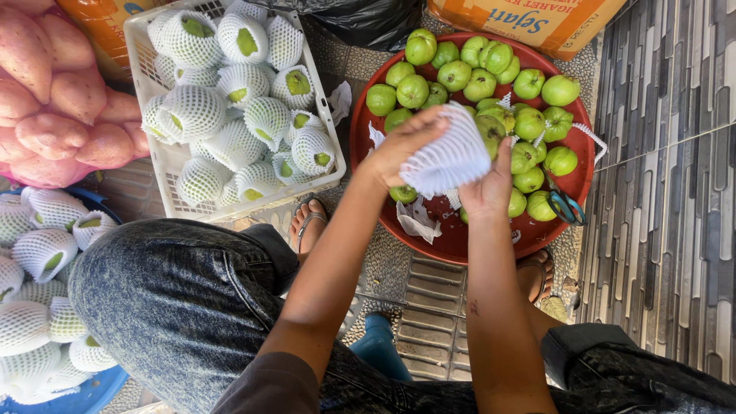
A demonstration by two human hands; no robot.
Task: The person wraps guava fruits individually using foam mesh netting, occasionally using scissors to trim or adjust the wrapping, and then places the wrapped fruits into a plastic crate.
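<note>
Both of my hands hold a white foam net sleeve (448, 157) over the red basin (584, 184). My left hand (402, 146) grips its left side with the fingers curled over the top. My right hand (491, 184) grips the right side, and a green guava (491, 126) peeks out just above it. The basin is full of bare green guavas (454, 75). A white plastic crate (170, 165) at upper left holds several guavas wrapped in foam nets (264, 119).
Scissors (566, 205) lie at the basin's right edge, with paper scraps (418, 221) at its front. A pile of sweet potatoes (54, 100) is at far left. A blue basin (84, 395) with netted guavas sits lower left. Cardboard boxes (537, 19) stand behind.
</note>
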